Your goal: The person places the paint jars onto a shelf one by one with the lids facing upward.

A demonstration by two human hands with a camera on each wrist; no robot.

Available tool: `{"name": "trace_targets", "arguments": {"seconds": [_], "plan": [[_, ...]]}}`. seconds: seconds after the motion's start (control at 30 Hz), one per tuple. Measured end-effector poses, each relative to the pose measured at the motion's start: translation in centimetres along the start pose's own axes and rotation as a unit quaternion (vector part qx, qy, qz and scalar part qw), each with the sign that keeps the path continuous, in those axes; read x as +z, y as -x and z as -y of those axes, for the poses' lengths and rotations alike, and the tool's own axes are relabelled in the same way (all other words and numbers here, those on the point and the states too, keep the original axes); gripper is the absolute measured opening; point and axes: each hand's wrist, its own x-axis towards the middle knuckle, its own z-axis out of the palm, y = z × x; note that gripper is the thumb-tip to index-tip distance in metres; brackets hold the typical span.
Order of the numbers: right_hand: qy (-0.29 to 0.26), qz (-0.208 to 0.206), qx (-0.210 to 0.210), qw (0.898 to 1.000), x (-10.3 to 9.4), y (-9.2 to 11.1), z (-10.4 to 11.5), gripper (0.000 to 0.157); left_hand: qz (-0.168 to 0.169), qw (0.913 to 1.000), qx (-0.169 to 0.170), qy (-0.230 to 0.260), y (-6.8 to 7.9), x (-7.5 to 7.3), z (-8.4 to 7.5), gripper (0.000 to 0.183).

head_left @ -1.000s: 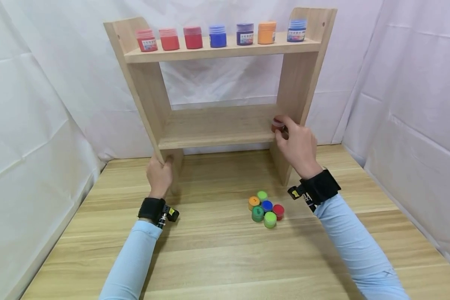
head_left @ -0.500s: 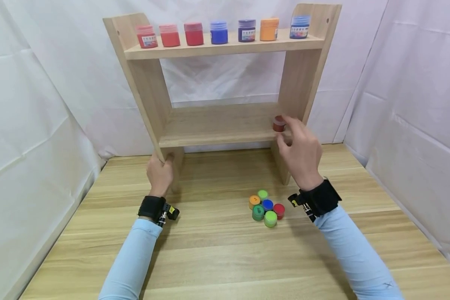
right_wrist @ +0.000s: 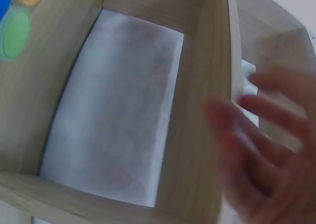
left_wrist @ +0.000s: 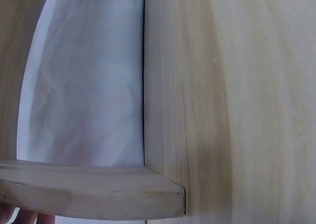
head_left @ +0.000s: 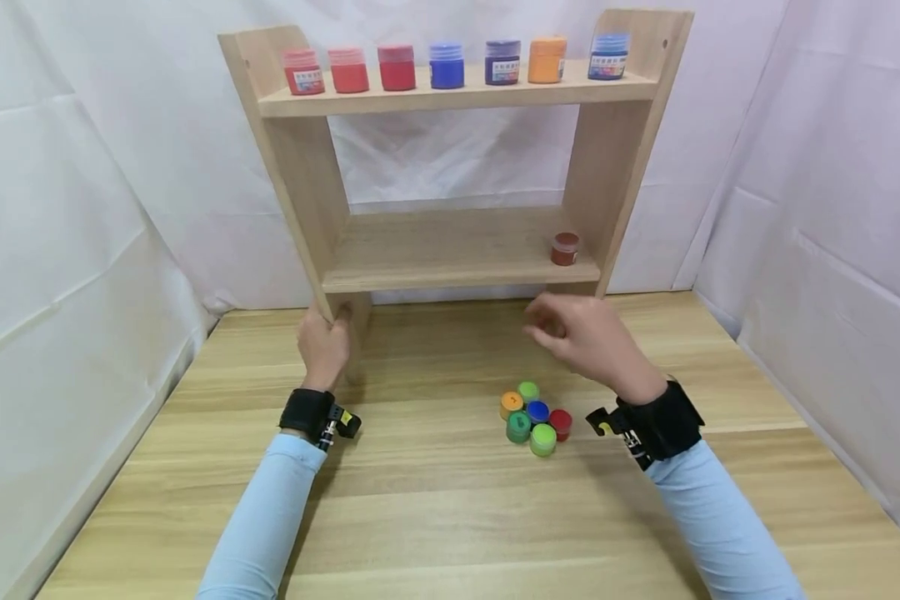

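My left hand (head_left: pixel 322 346) grips the lower left side panel of the wooden shelf (head_left: pixel 457 279), its thumb on the inner face; fingertips (left_wrist: pixel 29 218) show behind the panel's edge in the left wrist view. My right hand (head_left: pixel 592 337) is in the air before the shelf's lower opening, fingers bent loosely with nothing between them, blurred in the right wrist view. A brown paint jar (head_left: pixel 565 249) stands at the right end of the middle board, above that hand. Below the hand, a cluster of several small jars sits on the table, among them a blue-lidded jar (head_left: pixel 537 412) and a red jar (head_left: pixel 561 425).
Along the top board stands a row of several paint jars, from a pinkish-red jar (head_left: pixel 303 72) at left to a blue jar (head_left: pixel 608 57) at right. White cloth (head_left: pixel 832 208) hangs behind and on both sides of the wooden table (head_left: pixel 435 517).
My right hand has let go of the brown paint jar and moved down and toward me. The jar stays on the middle board. My left hand keeps its grip on the panel.
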Motion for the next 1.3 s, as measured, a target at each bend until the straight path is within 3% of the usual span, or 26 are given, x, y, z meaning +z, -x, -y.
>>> {"name": "trace_targets", "arguments": {"seconds": [0.1,0.17,0.53,0.63,0.73,1.1,1.3], "plan": [[-0.021,0.115,0.006,0.993,0.9,0.8,-0.6,0.025,0.007,1.0000,0.003,-0.002,0.1,0.1,-0.1,0.019],[-0.040,0.164,0.013,0.986,1.6,1.1,-1.0,0.029,0.007,1.0000,0.004,-0.004,0.2,0.1,-0.2,0.019],[-0.146,0.313,0.044,0.937,4.0,1.9,-2.6,0.041,0.010,0.9999,0.010,-0.005,-0.5,-0.1,-0.2,0.020],[-0.171,0.340,0.056,0.923,4.4,2.0,-2.9,0.042,0.010,0.9999,0.009,-0.006,-0.5,-0.1,-0.2,0.020],[-0.177,0.356,0.060,0.915,4.8,2.1,-3.2,0.042,0.008,0.9999,0.006,-0.007,-0.4,0.0,-0.3,0.021],[-0.138,0.379,0.067,0.913,5.2,2.4,-3.3,0.038,0.011,0.9999,-0.010,-0.007,-0.1,0.0,-0.8,0.021],[-0.137,0.395,0.084,0.905,5.4,2.4,-3.5,0.042,0.010,0.9999,-0.011,-0.003,0.1,0.0,-0.6,0.022]]}}
